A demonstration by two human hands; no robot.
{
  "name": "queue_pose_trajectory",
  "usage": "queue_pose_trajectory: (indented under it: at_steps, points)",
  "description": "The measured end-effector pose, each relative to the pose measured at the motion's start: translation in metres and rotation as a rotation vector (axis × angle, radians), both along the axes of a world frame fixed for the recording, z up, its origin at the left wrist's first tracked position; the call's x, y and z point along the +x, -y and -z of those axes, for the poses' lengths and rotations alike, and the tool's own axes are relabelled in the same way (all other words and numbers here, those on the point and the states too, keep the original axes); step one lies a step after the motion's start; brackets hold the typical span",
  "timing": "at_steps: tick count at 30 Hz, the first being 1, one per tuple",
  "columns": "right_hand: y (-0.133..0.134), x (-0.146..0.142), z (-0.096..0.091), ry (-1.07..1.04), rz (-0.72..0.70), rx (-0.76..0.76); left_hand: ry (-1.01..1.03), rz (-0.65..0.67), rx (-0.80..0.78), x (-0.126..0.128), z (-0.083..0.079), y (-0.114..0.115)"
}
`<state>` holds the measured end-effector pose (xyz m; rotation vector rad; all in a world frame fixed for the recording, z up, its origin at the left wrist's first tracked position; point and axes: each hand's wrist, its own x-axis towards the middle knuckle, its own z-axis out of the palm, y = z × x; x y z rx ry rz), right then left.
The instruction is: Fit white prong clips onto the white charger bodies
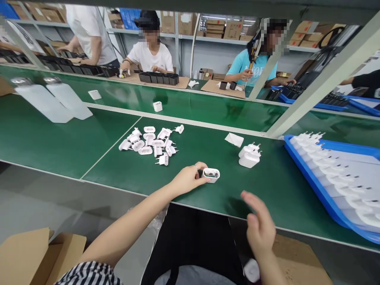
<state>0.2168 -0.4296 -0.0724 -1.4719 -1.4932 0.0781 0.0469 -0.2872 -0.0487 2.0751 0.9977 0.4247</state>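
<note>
The left hand [188,179] pinches a white charger housing [211,175] on the green bench mat [276,198], its open end upward so the circuit board shows, while the right hand [258,225] hangs open and empty

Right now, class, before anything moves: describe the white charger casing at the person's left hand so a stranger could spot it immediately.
Start at the green workbench and find the heap of loose white plugs near its middle. Just nearer the person, the left hand reaches a lone white charger casing, set apart by the dark electronics showing in its open end.
</note>
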Motion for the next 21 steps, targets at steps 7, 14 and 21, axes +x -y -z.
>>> queue_pose_trajectory:
  at_steps: [7,14,21]
  points:
    - [0.083,-0.01,0.116,-0.114,0.316,-0.434,-0.132,-0.04,0.092,0.003,-0.001,0.003]
    - [0.088,-0.025,0.113,-0.101,0.253,-0.687,-0.141,-0.052,0.325,0.009,-0.001,0.008]
    - [0.1,-0.015,0.099,-0.162,0.276,-0.644,-0.24,-0.139,0.298,0.011,-0.003,0.012]
